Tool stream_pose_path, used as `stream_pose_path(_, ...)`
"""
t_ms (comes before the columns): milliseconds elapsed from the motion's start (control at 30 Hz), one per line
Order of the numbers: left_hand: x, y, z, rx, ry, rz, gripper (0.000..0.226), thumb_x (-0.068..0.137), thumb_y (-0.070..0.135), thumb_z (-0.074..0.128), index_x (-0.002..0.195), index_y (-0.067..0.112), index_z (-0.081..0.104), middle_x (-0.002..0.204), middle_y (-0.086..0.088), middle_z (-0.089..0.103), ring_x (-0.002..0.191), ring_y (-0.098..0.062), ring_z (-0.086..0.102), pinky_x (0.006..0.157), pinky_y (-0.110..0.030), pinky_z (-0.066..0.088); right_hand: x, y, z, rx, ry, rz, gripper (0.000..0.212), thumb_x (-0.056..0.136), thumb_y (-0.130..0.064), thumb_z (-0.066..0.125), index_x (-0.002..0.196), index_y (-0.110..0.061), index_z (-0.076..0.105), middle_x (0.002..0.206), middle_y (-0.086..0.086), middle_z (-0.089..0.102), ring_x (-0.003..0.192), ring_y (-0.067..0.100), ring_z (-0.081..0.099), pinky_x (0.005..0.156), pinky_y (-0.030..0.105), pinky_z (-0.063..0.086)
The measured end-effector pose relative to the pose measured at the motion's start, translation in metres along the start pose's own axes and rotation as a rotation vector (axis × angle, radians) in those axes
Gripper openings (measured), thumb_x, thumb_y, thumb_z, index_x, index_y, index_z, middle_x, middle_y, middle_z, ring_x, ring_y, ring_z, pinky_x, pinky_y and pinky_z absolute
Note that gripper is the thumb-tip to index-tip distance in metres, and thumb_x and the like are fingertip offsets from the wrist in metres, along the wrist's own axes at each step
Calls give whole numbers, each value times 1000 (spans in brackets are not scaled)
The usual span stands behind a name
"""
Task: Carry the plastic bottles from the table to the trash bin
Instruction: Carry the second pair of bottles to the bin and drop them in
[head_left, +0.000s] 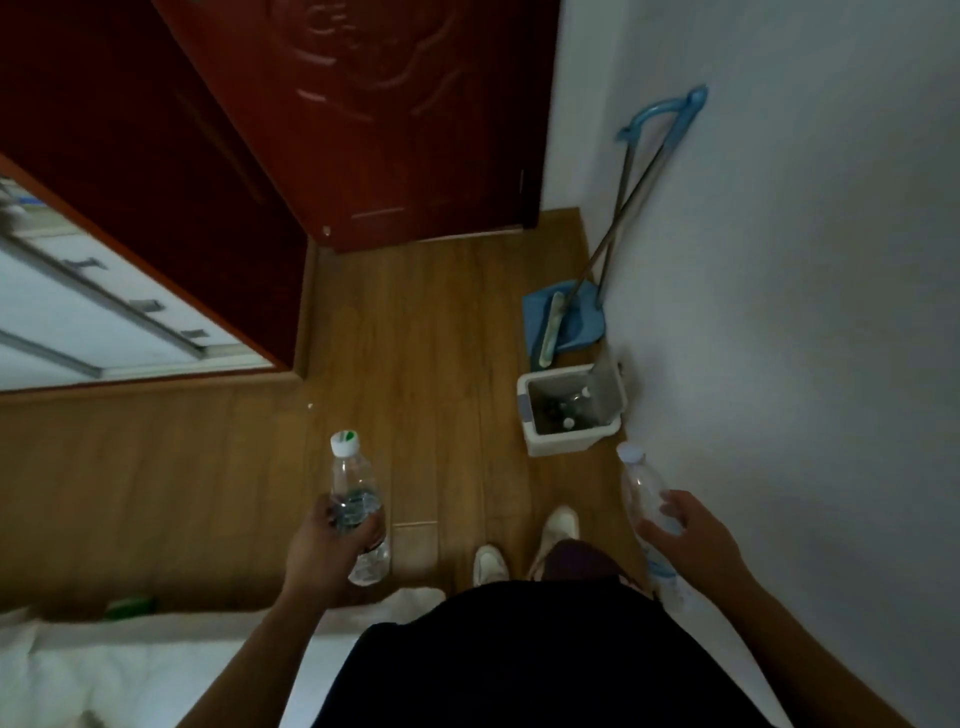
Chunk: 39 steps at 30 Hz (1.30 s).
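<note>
I stand on a wooden floor with a clear plastic bottle in each hand. My left hand (332, 540) grips a bottle with a white and green cap (356, 483), held upright at lower centre-left. My right hand (685, 535) holds a second clear bottle with a white cap (641, 486) close to the white wall. The white trash bin (540, 441) stands open against the wall, just ahead of the right-hand bottle. Bottles lie inside it.
A blue dustpan (576, 325) and a long-handled broom (618, 218) lean on the wall behind the bin. A dark red door (374, 130) and a dark red cabinet (156, 182) stand ahead. A white bed edge (104, 670) lies at lower left.
</note>
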<state>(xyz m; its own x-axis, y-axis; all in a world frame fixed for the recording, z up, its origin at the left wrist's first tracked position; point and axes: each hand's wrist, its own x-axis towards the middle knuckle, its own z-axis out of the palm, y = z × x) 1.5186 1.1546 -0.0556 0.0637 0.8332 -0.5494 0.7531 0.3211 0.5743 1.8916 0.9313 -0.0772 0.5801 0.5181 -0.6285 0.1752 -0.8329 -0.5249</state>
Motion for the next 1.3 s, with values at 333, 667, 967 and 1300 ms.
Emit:
stream_pose_path(333, 130, 151, 26, 96, -52, 135, 50, 76, 41, 83, 114, 20, 60, 99, 7, 71, 93, -17, 70, 81, -38, 54, 110, -72, -35, 116, 51, 32, 35, 83, -37, 75, 106, -25, 52, 94, -5, 57, 90, 17, 57, 78, 30, 38)
stream_pose_path(667, 236, 315, 59, 170, -263, 354, 55, 71, 58, 78, 112, 29, 59, 109, 4, 69, 101, -18, 68, 90, -44, 56, 200, -178, -82, 256, 160, -46, 48, 81, -38, 76, 122, -23, 55, 107, -5, 57, 98, 13, 56, 83, 27, 40)
stream_pose_path(967, 326, 414, 113, 404, -642, 576, 43, 78, 45, 80, 107, 17, 65, 100, 2, 70, 93, -14, 67, 69, -26, 50, 198, -200, -53, 378, 432, 282, 69, 74, -53, 73, 132, -25, 51, 120, -3, 65, 109, 20, 63, 90, 35, 50)
stream_pose_path(1300, 359, 451, 140, 586, -907, 761, 46, 74, 64, 72, 106, 31, 65, 101, 11, 70, 93, -10, 68, 83, -44, 60, 179, -253, 27, 695, 631, 498, 58, 79, -42, 77, 126, -17, 55, 103, -8, 64, 95, 14, 64, 66, 18, 43)
